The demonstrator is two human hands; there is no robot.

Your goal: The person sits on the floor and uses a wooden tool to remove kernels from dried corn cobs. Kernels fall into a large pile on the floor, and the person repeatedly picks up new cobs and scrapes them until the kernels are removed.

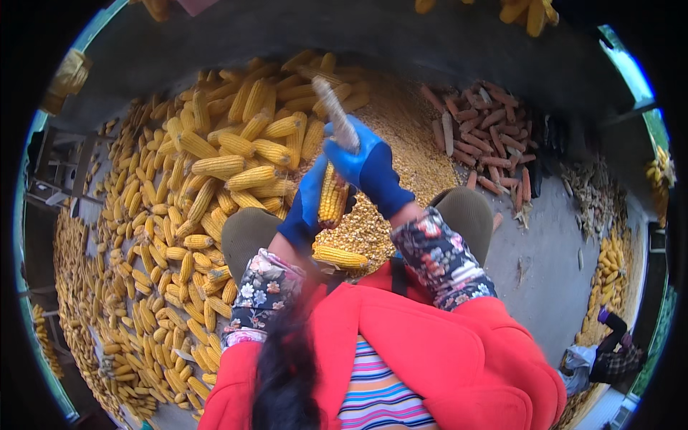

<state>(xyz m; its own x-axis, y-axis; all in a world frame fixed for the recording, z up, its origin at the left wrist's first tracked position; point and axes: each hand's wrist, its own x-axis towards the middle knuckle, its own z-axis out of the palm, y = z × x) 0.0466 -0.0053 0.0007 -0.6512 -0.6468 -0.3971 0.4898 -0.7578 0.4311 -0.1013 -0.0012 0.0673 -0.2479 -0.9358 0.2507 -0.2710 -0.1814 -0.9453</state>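
My left hand point(307, 196), in a blue coated glove, grips a yellow ear of corn point(331, 196) whose right side shows stripped reddish patches. Just above it, my right hand point(363, 153) in a matching glove is closed around a pale bare corncob point(334, 105), slightly blurred and pointing up and left. Loose corn kernels point(371, 228) lie heaped between my knees. On that heap, close to my body, rests one whole ear point(339, 257).
Husked ears pile up point(236, 142) ahead and spread across the left floor. Reddish stripped cobs point(489, 126) form a heap at the right, with dry husks point(594, 193) beyond. More kernels point(411, 123) slope ahead. A person point(615, 355) is at the far lower right.
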